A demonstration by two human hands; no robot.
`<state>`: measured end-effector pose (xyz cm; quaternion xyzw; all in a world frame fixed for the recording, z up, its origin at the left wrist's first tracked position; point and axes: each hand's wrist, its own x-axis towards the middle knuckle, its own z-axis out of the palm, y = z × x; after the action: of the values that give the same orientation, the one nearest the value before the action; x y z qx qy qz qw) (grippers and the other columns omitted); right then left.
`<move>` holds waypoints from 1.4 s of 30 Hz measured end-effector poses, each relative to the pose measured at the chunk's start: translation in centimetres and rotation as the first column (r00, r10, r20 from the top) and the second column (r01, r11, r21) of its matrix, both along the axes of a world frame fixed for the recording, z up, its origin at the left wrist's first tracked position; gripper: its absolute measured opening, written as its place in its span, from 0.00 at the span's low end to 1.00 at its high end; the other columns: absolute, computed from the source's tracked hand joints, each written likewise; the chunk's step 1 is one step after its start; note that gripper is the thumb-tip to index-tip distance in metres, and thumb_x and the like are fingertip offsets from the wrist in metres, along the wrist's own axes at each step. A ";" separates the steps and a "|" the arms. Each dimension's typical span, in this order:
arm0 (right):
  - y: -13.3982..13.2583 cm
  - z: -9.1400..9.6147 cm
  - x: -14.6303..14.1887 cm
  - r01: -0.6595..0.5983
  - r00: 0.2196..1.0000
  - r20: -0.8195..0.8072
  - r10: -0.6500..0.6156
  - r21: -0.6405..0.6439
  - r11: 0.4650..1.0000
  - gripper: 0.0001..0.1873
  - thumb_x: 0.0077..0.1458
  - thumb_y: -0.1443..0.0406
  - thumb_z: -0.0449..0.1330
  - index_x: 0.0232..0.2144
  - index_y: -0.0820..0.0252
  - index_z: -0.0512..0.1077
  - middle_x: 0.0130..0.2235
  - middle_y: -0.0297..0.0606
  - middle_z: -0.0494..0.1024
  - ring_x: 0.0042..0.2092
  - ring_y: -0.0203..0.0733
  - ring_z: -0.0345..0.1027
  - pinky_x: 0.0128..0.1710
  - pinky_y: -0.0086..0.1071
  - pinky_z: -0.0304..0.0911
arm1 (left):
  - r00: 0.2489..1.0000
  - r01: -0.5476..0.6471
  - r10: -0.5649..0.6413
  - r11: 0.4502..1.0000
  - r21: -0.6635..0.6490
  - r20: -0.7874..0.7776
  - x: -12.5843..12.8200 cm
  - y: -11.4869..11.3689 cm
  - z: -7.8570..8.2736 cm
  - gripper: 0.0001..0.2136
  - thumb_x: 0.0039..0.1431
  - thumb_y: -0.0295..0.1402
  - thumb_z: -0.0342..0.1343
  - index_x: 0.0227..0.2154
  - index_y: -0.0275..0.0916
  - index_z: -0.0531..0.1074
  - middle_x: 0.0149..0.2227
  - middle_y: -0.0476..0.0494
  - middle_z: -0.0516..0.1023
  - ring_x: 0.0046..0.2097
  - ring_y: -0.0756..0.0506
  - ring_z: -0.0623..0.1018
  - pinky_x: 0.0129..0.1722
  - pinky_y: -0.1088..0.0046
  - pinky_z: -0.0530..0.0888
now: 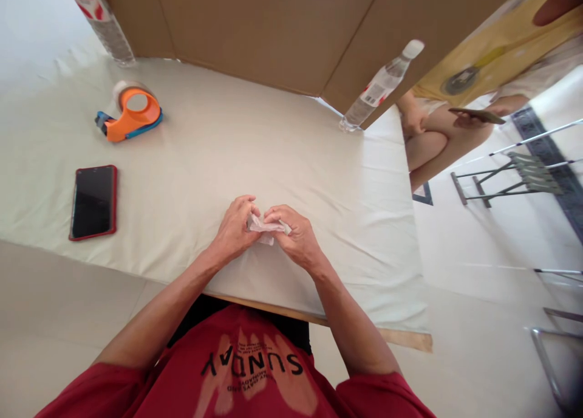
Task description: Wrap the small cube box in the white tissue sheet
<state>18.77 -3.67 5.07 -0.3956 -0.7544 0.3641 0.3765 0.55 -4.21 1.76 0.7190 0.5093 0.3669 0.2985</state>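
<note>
Both my hands meet near the table's front edge, around a small, crumpled, thin white piece that looks like tissue (266,226). My left hand (237,226) grips its left side between thumb and fingers. On the other side, my right hand (294,232) pinches it, the thumb and index finger pressed on its top edge. A lower flap of the white piece hangs between the hands, just above the cloth. Parts of it are hidden behind my fingers.
The table has a pale cloth (218,144). An orange tape dispenser (132,117) and a red-cased phone (93,202) lie left. A cardboard panel (255,35) stands behind, with water bottles (376,93) at both ends. Right, a seated person (455,114) holds a phone beside a folding stool (514,175).
</note>
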 end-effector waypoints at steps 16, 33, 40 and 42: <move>-2.1 -3.1 0.8 -0.027 0.995 0.096 0.001 0.272 0.962 0.15 0.59 0.74 0.55 0.45 0.54 0.74 0.48 0.44 0.80 0.55 0.45 0.74 0.56 0.42 0.71 | 0.980 0.188 -0.189 0.982 -0.013 -0.063 -1.8 0.2 0.6 0.07 0.56 0.30 0.62 0.35 0.40 0.69 0.49 0.38 0.77 0.53 0.40 0.76 0.53 0.60 0.72; -2.6 -3.9 1.9 -0.162 0.963 0.253 0.092 0.271 0.949 0.19 0.60 0.71 0.57 0.53 0.54 0.72 0.57 0.46 0.77 0.65 0.49 0.64 0.62 0.52 0.66 | 0.927 0.361 -0.353 0.932 0.048 -0.125 -3.5 -0.4 0.4 0.19 0.53 0.28 0.59 0.50 0.39 0.70 0.59 0.31 0.72 0.64 0.36 0.70 0.62 0.54 0.69; -0.2 -3.1 1.7 -0.097 0.986 0.149 0.075 0.151 0.984 0.17 0.61 0.70 0.54 0.50 0.54 0.73 0.55 0.44 0.78 0.60 0.45 0.70 0.60 0.46 0.66 | 0.992 0.117 -0.113 0.991 -0.065 0.051 -1.6 0.3 0.9 0.14 0.49 0.29 0.58 0.42 0.39 0.72 0.48 0.38 0.79 0.48 0.42 0.79 0.48 0.65 0.77; 0.9 -2.2 1.7 -0.100 0.991 0.089 0.102 -0.031 0.994 0.13 0.60 0.67 0.56 0.47 0.55 0.74 0.48 0.41 0.81 0.51 0.43 0.75 0.53 0.40 0.70 | 0.997 0.049 -0.029 0.961 -0.273 0.078 -1.2 0.7 1.7 0.11 0.50 0.34 0.58 0.38 0.38 0.73 0.38 0.43 0.80 0.37 0.44 0.79 0.37 0.68 0.77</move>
<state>20.48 -2.75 2.84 -0.3778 -0.7849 0.3745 0.3179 -0.61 -3.55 3.45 0.6667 0.5295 0.3130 0.4209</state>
